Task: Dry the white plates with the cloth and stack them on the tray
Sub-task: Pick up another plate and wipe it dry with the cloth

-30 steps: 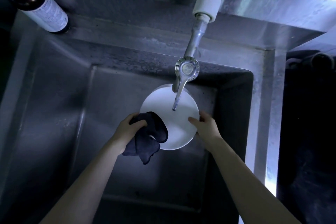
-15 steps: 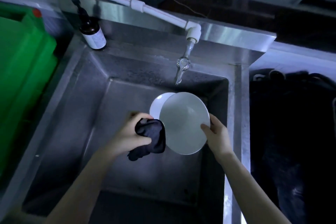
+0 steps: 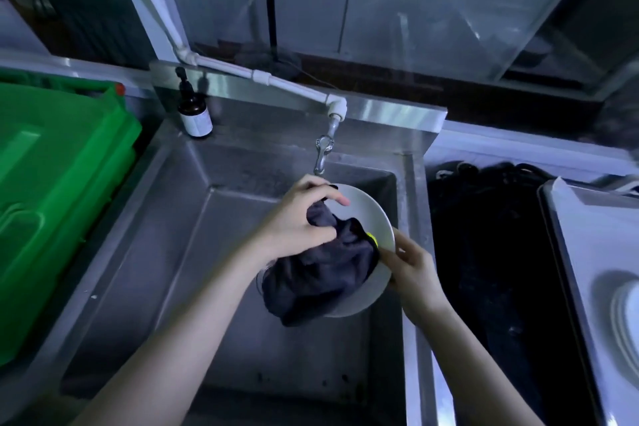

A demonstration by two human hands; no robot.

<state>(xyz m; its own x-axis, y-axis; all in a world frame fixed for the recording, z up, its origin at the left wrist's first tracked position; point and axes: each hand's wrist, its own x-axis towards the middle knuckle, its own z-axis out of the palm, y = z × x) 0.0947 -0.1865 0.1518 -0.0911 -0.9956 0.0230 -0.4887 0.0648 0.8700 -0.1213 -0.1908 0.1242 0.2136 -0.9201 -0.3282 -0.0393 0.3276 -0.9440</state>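
A white plate (image 3: pixel 375 218) is held tilted above the steel sink (image 3: pixel 166 252), near its right wall. My right hand (image 3: pixel 413 268) grips the plate's right rim. My left hand (image 3: pixel 297 218) holds a dark cloth (image 3: pixel 318 277) bunched against the plate's face, and the cloth covers most of it. A small yellow-green tag on the cloth shows by the rim. At the far right a white tray (image 3: pixel 587 252) carries stacked white plates (image 3: pixel 626 315), cut off by the frame edge.
A tap (image 3: pixel 323 152) on a white pipe hangs just behind the plate. A brown pump bottle (image 3: pixel 194 114) stands on the sink's back ledge. A green plastic crate (image 3: pixel 52 190) fills the left. A dark surface (image 3: pixel 484 270) lies between sink and tray.
The plate has been lifted and shifted right out of the sink. The cloth, earlier beside its left edge, now lies spread over its face. The camera has drawn back and the tray has come into view.
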